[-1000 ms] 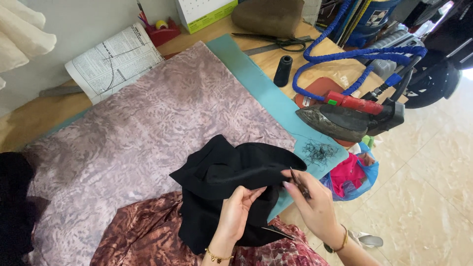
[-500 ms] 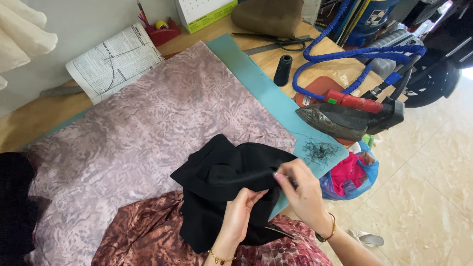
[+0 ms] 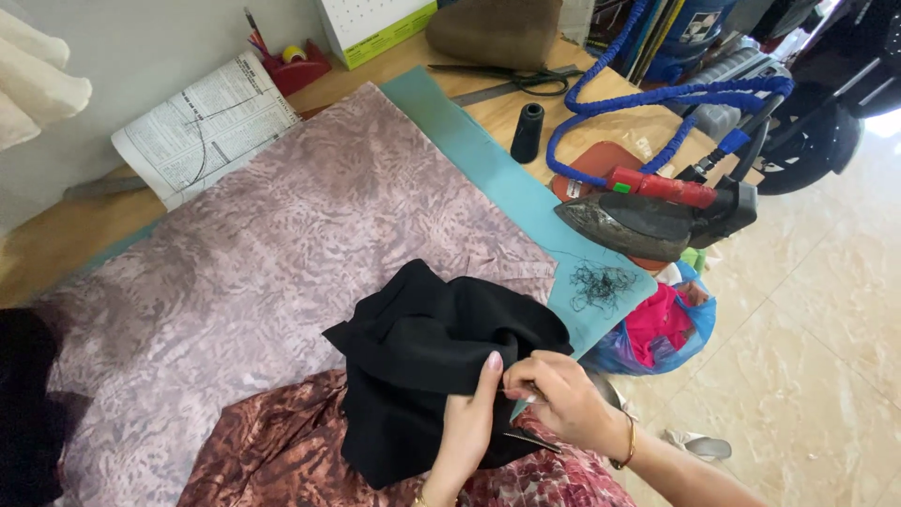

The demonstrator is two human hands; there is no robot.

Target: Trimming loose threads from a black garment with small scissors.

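Two hands meet at the near edge of a black garment (image 3: 441, 343), bunched soft and limp on mauve cloth (image 3: 282, 235). Left hand (image 3: 466, 427) pinches the edge; right hand (image 3: 563, 399) grips something thin I cannot make out. It looks light and floppy; best held by that edge. Beyond the garment sits an iron (image 3: 648, 221).

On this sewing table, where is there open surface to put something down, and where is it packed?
Open: the mauve patterned cloth between the newspaper and the black fabric that the left hand and right hand pinch; also the teal mat strip beside the black thread spool. Crowded: the far right corner, with iron, blue hose and scissors.
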